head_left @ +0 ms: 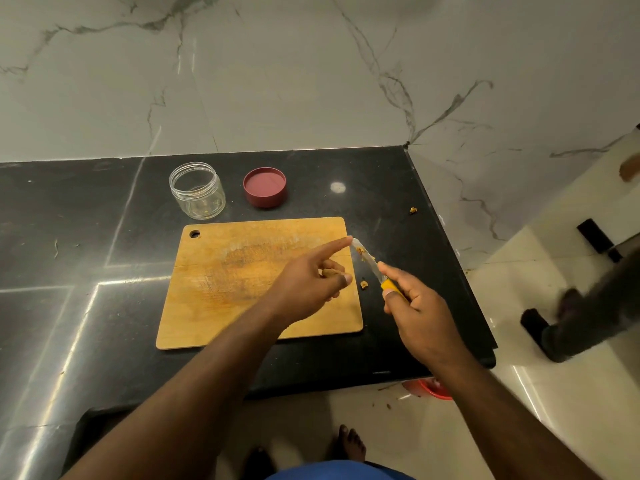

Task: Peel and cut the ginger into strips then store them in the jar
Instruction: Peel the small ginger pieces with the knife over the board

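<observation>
— While you look from the left, what do you see?
— An open jar (197,189) and its red lid (265,187), far past the hands; the left hand (311,278) holds ginger (330,271), its pointing finger touching the knife (367,259) tip; the right hand (420,311) grips the yellow handle, beside the board (242,282).

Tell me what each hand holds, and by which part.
Right hand grips the yellow-handled knife by its handle. Left hand curls round a small ginger piece, index finger touching the blade tip.
</observation>
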A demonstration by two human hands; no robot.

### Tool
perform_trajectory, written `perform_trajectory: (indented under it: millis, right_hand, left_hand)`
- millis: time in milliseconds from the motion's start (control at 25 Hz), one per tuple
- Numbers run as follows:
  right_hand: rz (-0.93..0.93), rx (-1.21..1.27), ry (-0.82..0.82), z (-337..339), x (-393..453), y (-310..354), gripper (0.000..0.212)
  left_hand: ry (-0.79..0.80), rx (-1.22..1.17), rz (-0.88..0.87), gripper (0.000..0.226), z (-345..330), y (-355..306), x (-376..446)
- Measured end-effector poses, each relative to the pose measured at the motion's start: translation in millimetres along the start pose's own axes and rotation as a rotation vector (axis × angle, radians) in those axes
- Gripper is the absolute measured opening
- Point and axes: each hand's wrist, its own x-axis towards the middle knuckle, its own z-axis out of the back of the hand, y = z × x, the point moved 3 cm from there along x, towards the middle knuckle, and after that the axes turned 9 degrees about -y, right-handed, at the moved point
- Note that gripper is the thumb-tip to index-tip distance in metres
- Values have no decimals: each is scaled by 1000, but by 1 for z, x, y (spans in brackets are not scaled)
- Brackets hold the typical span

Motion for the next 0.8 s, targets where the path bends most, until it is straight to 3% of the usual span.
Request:
perform_trajectory:
  millis: [280,480,720,800]
  right_hand:
    - [9,17,-42,10,0,-5,40]
    - [-31,33,-42,6,-1,-8,39]
    - [-256,400,-37,-3,-4,-7,38]
    - [-265,441,-35,-4,-4,-4,38]
  left_hand:
    - [20,167,-109,42,-20,0,2]
    - [52,145,-111,53,-25,2,1]
    - [27,193,-135,46,-24,5,-6]
    - [-10,155,-127,54,-23,6,-7]
